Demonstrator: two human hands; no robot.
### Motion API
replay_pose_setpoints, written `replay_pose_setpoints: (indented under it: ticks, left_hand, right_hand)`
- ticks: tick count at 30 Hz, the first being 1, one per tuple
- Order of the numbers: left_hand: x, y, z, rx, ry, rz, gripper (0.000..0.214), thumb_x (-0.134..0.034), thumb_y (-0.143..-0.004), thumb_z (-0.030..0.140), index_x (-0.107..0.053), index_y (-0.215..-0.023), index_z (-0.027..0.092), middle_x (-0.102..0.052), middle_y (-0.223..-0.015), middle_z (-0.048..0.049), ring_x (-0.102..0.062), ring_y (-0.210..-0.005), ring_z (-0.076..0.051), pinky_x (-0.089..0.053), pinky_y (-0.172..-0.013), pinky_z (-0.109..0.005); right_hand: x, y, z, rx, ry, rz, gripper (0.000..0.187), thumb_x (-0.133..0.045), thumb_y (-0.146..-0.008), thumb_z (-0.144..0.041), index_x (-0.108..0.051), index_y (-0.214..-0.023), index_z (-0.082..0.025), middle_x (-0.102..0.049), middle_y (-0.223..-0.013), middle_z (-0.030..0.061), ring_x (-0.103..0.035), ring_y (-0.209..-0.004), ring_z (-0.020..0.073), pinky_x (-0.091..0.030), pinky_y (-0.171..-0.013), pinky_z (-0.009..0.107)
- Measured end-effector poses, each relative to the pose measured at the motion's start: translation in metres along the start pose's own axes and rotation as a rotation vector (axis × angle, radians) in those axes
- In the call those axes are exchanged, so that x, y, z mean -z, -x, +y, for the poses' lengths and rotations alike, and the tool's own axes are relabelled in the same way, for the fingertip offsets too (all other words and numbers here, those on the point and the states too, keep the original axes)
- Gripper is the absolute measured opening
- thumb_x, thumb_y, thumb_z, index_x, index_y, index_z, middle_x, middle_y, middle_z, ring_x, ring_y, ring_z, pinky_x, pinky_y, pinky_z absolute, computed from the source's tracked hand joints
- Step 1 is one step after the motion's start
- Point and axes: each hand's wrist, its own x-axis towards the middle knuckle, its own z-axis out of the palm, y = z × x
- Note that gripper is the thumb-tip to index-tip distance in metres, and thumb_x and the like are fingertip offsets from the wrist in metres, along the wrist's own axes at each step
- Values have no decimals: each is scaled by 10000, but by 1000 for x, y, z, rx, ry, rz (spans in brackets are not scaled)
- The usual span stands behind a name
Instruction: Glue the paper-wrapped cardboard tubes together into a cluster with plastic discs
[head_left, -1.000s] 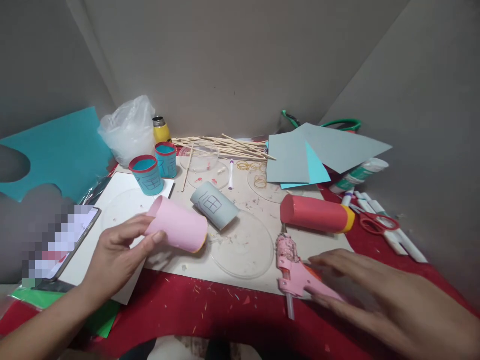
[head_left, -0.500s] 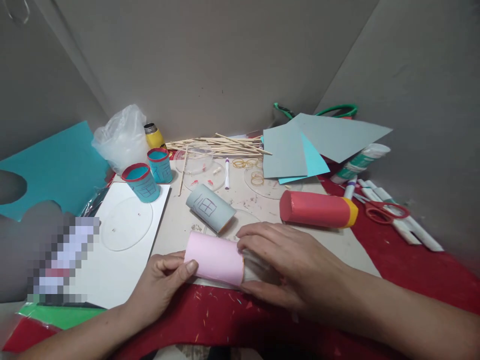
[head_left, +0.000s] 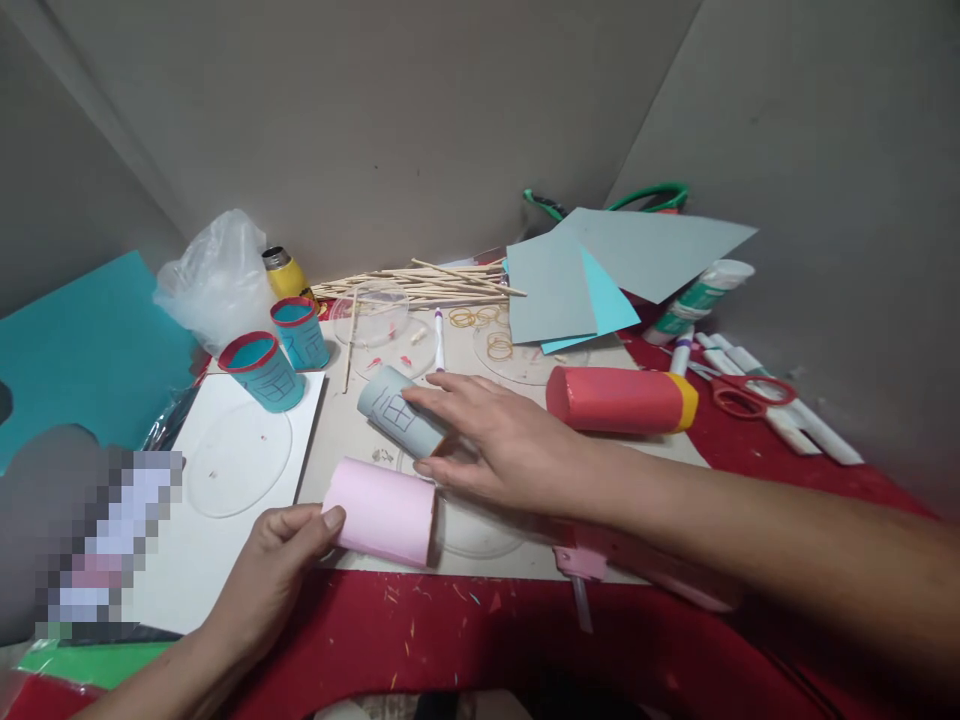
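My left hand (head_left: 289, 550) holds a pink paper-covered tube (head_left: 382, 512) by its left end, thumb on top. The tube lies sideways above the near edge of the board. Just behind it a grey tube (head_left: 394, 412), marked with a drawn window, rests on its side. My right hand (head_left: 487, 430) is over the grey tube's right end, fingers apart. Its fingertips overlap the tube's upper side and the thumb is below its end; whether they press on it I cannot tell. Two blue cups with red rims, the nearer cup (head_left: 266, 375) and farther cup (head_left: 300, 335), stand behind left.
A red tube with a yellow end (head_left: 619, 400) lies at right, near red-handled scissors (head_left: 750, 395) and white markers (head_left: 795, 410). A pink glue gun (head_left: 581, 563) is under my right forearm. Wooden sticks (head_left: 420, 285), grey sheets (head_left: 551, 285) and a plastic bag (head_left: 217, 280) are at the back.
My right hand has left the pink tube's right end and moved left and away to the grey tube. My left hand has shifted slightly left with the pink tube. The glue gun now shows.
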Motion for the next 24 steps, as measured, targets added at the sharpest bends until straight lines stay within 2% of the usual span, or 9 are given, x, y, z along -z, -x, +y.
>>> replay_pose_setpoints:
  ticks: [3,6,10,15,19,24]
  left_hand:
    - [0,-4,2,-9,-32,11,455,-782,-768,532,-623,-553,163,-535,-572,10,-444,-587,-124,-404,-599,-235]
    - [-3,-8,4,-21,-61,-8,467,-770,-784,531,-604,-547,164,-506,-560,20,-422,-583,-120,-395,-603,-235]
    - [-6,-15,5,-54,-93,19,483,-780,-775,539,-585,-546,161,-464,-548,38,-362,-565,-104,-348,-573,-221]
    - [-6,-20,4,-78,-102,37,429,-756,-819,505,-610,-587,175,-497,-572,32,-413,-589,-119,-384,-602,-229]
    - [-8,-22,5,-136,-176,106,457,-751,-806,542,-626,-565,175,-512,-554,17,-435,-585,-133,-395,-585,-239]
    - [-13,-21,9,-159,-293,82,449,-717,-826,573,-690,-629,170,-625,-648,-13,-518,-647,-160,-445,-650,-252]
  right_hand:
    - [-2,-9,0,-40,-16,-106,672,-643,-894,-331,-455,-1518,-166,-521,-1468,236,-535,-1313,405,-482,-1015,557]
    - [-3,-13,6,-30,-78,-136,678,-593,-891,-238,-418,-1543,-182,-545,-1442,201,-576,-1273,355,-493,-1005,499]
    - [-3,-15,12,-33,-152,-170,700,-582,-875,-191,-405,-1553,-183,-509,-1492,181,-564,-1297,330,-481,-1027,465]
    - [-2,-17,11,-46,-191,-168,703,-582,-865,-169,-418,-1549,-180,-521,-1493,176,-567,-1299,324,-478,-1041,468]
    - [-1,-17,12,-50,-191,-160,702,-572,-872,-181,-408,-1554,-177,-519,-1508,173,-552,-1328,323,-473,-1057,472]
    - [-3,-16,16,-28,-187,-142,647,-546,-926,-247,-408,-1555,-176,-507,-1527,184,-544,-1346,334,-474,-1059,496]
